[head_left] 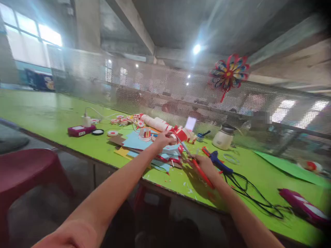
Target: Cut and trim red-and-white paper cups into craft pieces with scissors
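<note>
My left hand (163, 139) reaches out over a pile of blue, red and yellow paper sheets (144, 146) and is closed on a small red-and-white paper piece (181, 134). In my right hand (204, 163), red-handled scissors (199, 168) are gripped, their blades pointing up towards the paper piece. Both hands are over the green table (51, 113).
A blue glue gun (219, 163) with black cables (248, 189) lies right of my right hand. A white pot (222, 137), rolled paper tubes (155, 122), tape rolls (112, 133), a maroon box (80, 130) and a maroon stool (28, 172) are around. A paper flower (229, 74) hangs on the mesh fence.
</note>
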